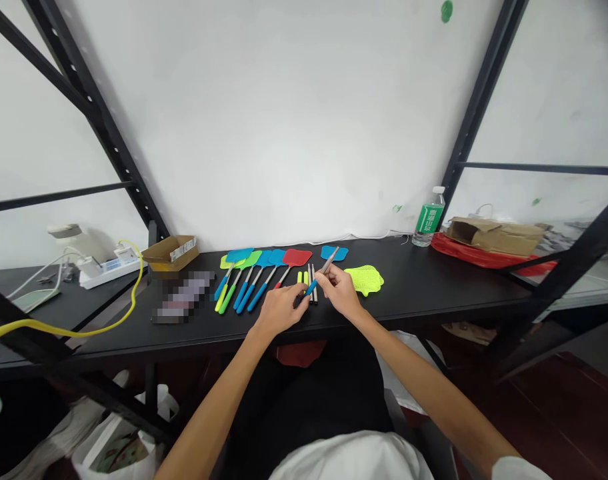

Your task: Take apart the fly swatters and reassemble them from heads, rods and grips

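My left hand [280, 309] has its fingers closed at the lower end of a blue fly swatter handle [312, 287]. My right hand [340, 291] pinches the silver metal rod of the same handle, which slants up to the right. Beneath and between the hands lie two yellow grips [299, 277] and thin metal rods [311, 283]. A blue swatter head [334, 253] lies just beyond my right hand, and yellow mesh swatter heads [366, 280] lie to its right. Left of my hands, several fly swatters [254, 283] in blue, green, yellow and red rest in a row.
An open cardboard box [170, 253] sits at the table's left, near a yellow cable [135, 293] and a white power strip [109, 268]. A water bottle [429, 219] stands at the back right beside a torn carton [499, 237] on red plastic. Black metal posts [477, 100] frame the black table [414, 287].
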Available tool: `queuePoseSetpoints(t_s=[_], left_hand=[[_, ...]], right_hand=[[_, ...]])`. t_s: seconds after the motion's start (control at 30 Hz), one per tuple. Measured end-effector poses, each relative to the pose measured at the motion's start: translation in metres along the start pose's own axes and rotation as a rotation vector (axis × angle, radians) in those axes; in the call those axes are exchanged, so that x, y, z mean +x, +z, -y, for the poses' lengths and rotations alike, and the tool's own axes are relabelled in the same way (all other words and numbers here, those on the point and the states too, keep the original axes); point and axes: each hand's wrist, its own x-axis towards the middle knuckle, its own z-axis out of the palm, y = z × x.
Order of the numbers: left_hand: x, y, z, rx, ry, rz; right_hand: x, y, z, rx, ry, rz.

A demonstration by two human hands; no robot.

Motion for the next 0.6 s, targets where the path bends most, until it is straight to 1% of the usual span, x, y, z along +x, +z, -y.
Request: queuePoseSetpoints(t_s=[0.17,0.23,0.3,0.37,0.43,0.5,0.53,0.6], left_hand=[[0.000,0.001,0.000,0.034,0.003,0.016],[0.001,0.001,0.001,0.014,0.003,0.007],[0.002,-0.003,0.000,-0.070,-0.027,-0.022],[0.004,-0.009,-0.009,-0.227,-0.059,-0.056],[0.005,-0.019,-0.029,-0.444,-0.053,-0.064],[0.007,-0.029,-0.061,-0.685,0.008,-0.018],[0.008,-0.034,-0.079,-0.793,0.040,0.008],[0.011,-0.040,-0.116,-0.985,0.108,0.157]], right_hand=[[-0.001,0.001,-0.005,-0.007,0.008,0.028],[-0.002,0.000,-0.005,0.011,0.021,0.050],[-0.001,0.000,-0.003,0.066,0.046,0.081],[0.000,0.002,0.001,0.191,0.101,0.124],[0.001,0.006,0.007,0.394,0.207,0.185],[0.000,0.014,0.015,0.609,0.361,0.312],[-0.002,0.019,0.020,0.695,0.445,0.409],[-0.009,0.028,0.032,0.801,0.592,0.662]])
